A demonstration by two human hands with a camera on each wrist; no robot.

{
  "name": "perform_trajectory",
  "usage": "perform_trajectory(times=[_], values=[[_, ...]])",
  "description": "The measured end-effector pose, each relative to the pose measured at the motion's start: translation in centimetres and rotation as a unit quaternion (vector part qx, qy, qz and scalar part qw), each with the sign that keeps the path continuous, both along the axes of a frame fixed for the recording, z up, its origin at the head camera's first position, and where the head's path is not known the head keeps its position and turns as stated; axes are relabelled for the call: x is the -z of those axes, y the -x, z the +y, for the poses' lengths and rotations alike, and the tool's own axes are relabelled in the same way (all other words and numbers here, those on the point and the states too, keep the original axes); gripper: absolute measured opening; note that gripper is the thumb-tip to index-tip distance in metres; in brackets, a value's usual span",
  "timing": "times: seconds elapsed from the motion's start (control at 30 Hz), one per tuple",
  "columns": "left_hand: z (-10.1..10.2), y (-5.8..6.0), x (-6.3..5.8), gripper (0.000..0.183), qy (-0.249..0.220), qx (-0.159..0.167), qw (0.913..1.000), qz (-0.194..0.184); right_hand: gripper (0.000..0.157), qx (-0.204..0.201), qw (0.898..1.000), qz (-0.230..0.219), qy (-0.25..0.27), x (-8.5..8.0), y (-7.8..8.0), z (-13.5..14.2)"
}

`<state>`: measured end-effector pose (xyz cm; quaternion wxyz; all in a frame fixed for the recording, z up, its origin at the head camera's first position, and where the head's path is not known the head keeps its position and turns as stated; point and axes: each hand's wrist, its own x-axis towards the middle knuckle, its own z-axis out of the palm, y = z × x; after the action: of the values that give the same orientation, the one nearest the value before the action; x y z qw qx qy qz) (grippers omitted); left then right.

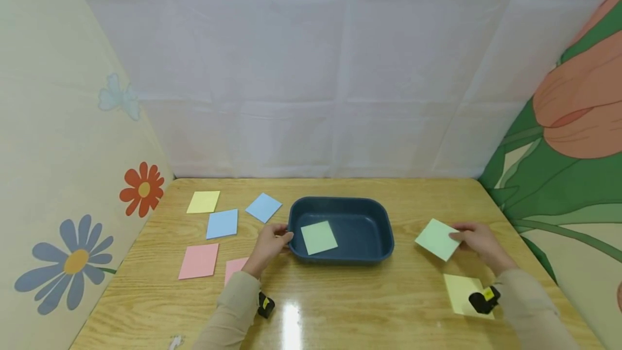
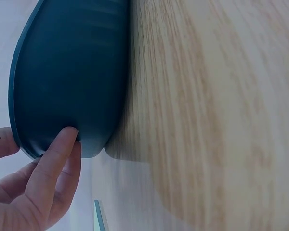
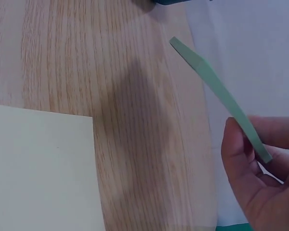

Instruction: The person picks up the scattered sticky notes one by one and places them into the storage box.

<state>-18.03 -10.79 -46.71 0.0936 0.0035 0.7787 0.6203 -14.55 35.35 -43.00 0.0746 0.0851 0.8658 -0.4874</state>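
My left hand (image 1: 272, 243) grips the left end of a dark blue rectangular bin (image 1: 362, 257); the left wrist view has the thumb at the rim and fingers (image 2: 53, 168) against the outer wall. Inside the bin, toward its left side, lies a light green sticky note pad (image 1: 319, 237). Right of the bin, my right hand (image 1: 478, 242) pinches a second green sticky note pad (image 1: 437, 239) by its edge. That pad is raised over the table, its shadow falling on the wood in the right wrist view. Below this hand a yellow sticky note pad (image 1: 459, 293) lies flat, partly covered by the wrist camera.
On the left of the wooden table (image 1: 359, 307) lie a yellow pad (image 1: 203, 202), two blue pads (image 1: 222, 224) and a pink pad (image 1: 199, 261). Another pink pad (image 1: 234, 268) is partly behind the left forearm. A white curtain (image 1: 311, 80) hangs at the back edge.
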Motion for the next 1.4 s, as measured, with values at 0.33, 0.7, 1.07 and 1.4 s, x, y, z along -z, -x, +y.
perform_trajectory(times=[0.33,0.7,1.07,1.4], values=[[0.0,0.0,0.0,0.030,0.003,0.001,1.0000,0.000,0.049,-0.002,1.000,0.006,-0.009,-0.9,0.0,-0.3],[0.1,-0.4,-0.6,0.031,0.000,0.001,1.0000,-0.003,0.046,-0.002,1.000,0.031,0.007,-1.8,0.1,-0.5],[0.1,-0.2,-0.2,0.028,-0.003,-0.010,0.9999,0.002,0.047,-0.007,0.999,0.044,0.003,-2.8,0.3,-0.7],[0.1,0.0,0.0,0.028,-0.010,-0.011,0.9999,0.003,0.048,-0.017,0.998,0.063,0.005,-3.7,0.3,-1.3]])
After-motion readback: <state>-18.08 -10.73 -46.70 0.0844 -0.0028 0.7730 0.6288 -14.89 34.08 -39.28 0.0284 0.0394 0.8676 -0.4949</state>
